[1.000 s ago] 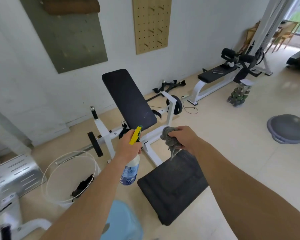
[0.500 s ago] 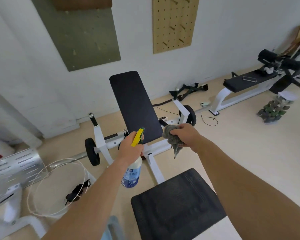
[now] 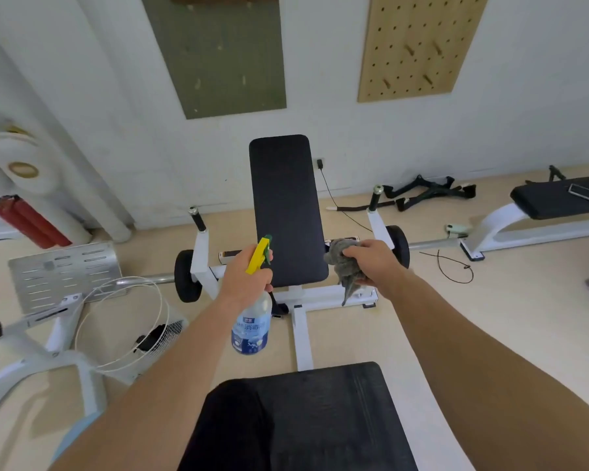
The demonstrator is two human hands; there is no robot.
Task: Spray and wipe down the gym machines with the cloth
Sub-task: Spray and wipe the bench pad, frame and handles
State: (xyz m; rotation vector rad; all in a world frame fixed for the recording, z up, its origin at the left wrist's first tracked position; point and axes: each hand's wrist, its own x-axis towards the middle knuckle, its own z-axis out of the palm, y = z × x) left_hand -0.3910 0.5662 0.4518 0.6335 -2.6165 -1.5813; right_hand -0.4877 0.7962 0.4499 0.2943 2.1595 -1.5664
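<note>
Before the machine's upright back pad (image 3: 286, 212), left hand (image 3: 244, 280) grips the spray bottle (image 3: 252, 329), fill level unreadable, nozzle toward the pad, right hand (image 3: 371, 263) clutches the grey cloth (image 3: 346, 270) at the pad's lower right edge; overspray may reach the wall plug (image 3: 319, 163) behind; wire basket (image 3: 123, 321) at left holds something dark.

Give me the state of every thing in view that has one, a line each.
spray bottle, upright, gripped by the left hand, nozzle facing the back pad.
cloth, bunched, gripped by the right hand beside the pad's right edge.
back pad, raised at an incline.
seat pad, lying flat.
</note>
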